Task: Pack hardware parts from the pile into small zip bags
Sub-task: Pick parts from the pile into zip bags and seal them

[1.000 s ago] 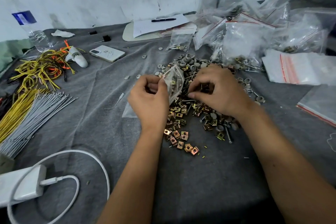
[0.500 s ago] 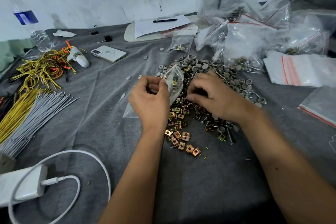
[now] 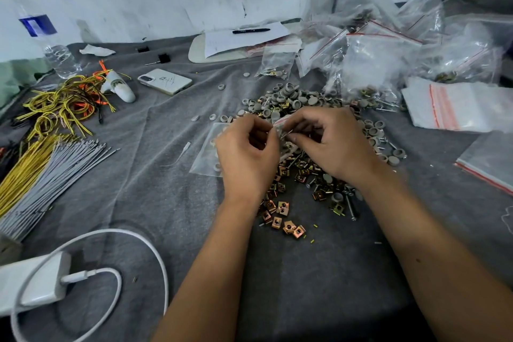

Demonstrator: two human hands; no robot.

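Pinching crinkled clear zip bag (image 3: 279, 130), brassy square clips (image 3: 283, 216)

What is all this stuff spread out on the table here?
hardware pile: many, brass clips, grey caps, screws; centre
small zip bag: one, clear, held above the pile
flat bag: one, clear, under the left hand
filled bags: many, clear, back right
empty bag stack: white with red strips, right
phone: one, white, back left
wires: bundles, yellow and grey, left
charger: one, white, near left
water bottle: one, clear, far left
pen: one, black, on paper
left hand: pinches the small zip bag
right hand: pinches a part at the bag's mouth
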